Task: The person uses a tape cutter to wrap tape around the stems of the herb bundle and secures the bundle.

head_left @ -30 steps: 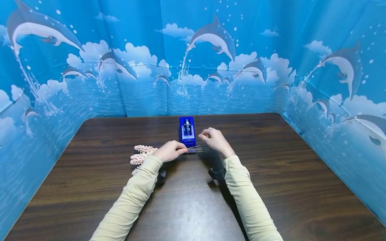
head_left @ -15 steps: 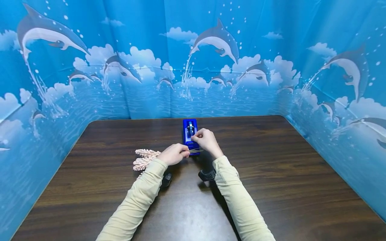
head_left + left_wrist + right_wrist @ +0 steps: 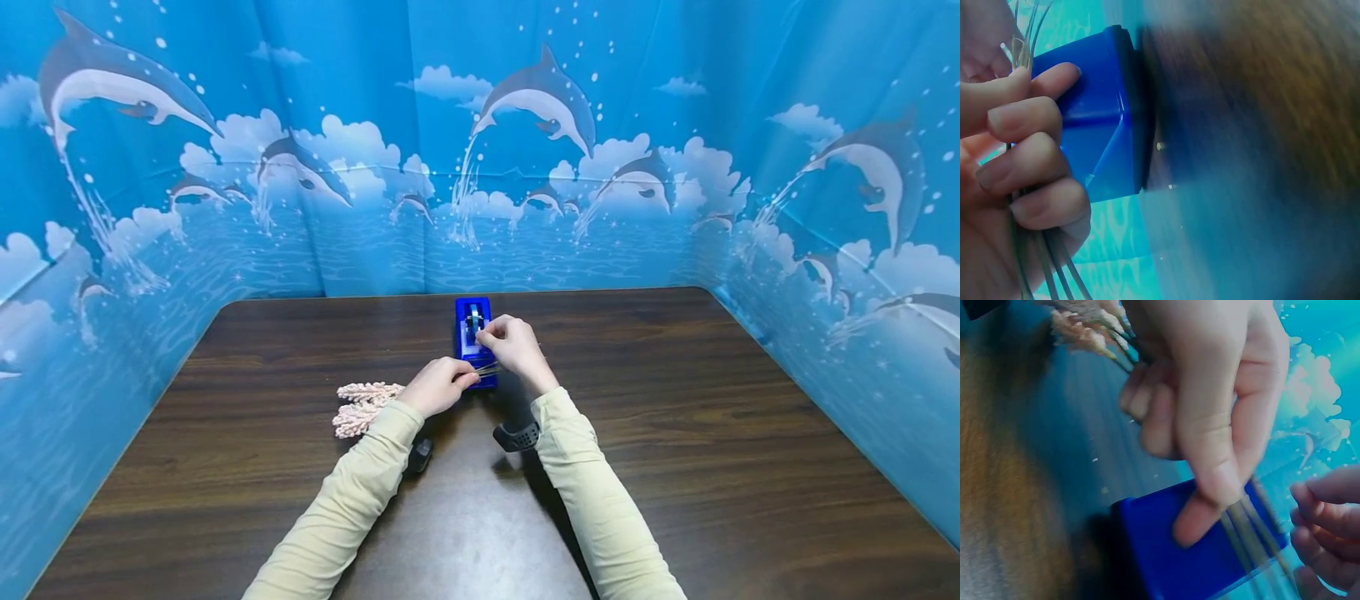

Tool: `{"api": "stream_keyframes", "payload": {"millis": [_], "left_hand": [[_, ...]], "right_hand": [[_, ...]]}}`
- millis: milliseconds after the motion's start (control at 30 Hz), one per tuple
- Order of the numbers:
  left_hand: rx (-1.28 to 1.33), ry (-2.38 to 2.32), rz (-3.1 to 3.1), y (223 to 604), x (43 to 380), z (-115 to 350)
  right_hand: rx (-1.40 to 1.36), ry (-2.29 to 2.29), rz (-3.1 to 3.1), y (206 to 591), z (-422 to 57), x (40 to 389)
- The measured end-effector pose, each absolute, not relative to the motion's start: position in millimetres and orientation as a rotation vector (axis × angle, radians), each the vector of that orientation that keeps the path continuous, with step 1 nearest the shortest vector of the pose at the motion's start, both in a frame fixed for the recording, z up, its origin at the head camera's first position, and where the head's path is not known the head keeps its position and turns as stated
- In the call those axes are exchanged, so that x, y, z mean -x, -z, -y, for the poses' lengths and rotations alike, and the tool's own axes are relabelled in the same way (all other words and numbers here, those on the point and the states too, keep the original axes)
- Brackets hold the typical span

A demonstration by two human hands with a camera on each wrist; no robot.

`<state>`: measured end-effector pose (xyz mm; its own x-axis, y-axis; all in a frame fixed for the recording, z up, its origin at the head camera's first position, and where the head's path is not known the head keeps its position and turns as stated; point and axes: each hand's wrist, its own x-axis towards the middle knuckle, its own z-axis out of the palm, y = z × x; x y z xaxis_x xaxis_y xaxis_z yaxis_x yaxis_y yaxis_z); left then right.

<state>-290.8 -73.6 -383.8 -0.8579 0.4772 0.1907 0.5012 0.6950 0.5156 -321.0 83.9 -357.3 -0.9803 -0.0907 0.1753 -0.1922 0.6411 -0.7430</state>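
My left hand (image 3: 435, 387) pinches a bundle of thin flower stems (image 3: 1249, 532) between thumb and forefinger, its other fingers curled in. The pale pink, beaded flower heads (image 3: 366, 410) fan out leftward, partly behind the wrist. Stem ends point right, in front of a blue tape dispenser (image 3: 462, 333) with a roll in it. My right hand (image 3: 516, 346) is close beside the stem ends, overlapping the dispenser's right side. Its thumb and forefinger are drawn together, and I cannot tell whether they hold a bit of tape. The right hand's curled fingers (image 3: 1319, 531) appear at the right wrist view's edge.
The dark wooden table (image 3: 720, 433) has small pale crumbs (image 3: 1160, 146) near the dispenser. A blue dolphin curtain (image 3: 360, 242) surrounds the table's back and sides. Black wrist cameras hang under both wrists.
My right hand has moved left, from beside the dispenser to over its right side and the stem ends. My left hand, with the flowers, has shifted slightly right in the view.
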Motion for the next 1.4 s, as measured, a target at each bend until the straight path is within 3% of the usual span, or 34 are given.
{"api": "stream_keyframes", "payload": {"millis": [500,1067,1400], "left_hand": [[0.694,0.944,2.841,385.0,286.9,69.7],[0.69,0.942,2.864,387.6,286.7,65.4],[0.723,0.935,2.876,387.0,291.0,69.7]], "right_hand": [[-0.605,-1.166,2.862,321.8,-96.7,299.9],[-0.984,-0.97,2.832,331.0,-111.6,264.6],[-1.002,-1.103,2.851,328.2,-123.2,271.9]]}}
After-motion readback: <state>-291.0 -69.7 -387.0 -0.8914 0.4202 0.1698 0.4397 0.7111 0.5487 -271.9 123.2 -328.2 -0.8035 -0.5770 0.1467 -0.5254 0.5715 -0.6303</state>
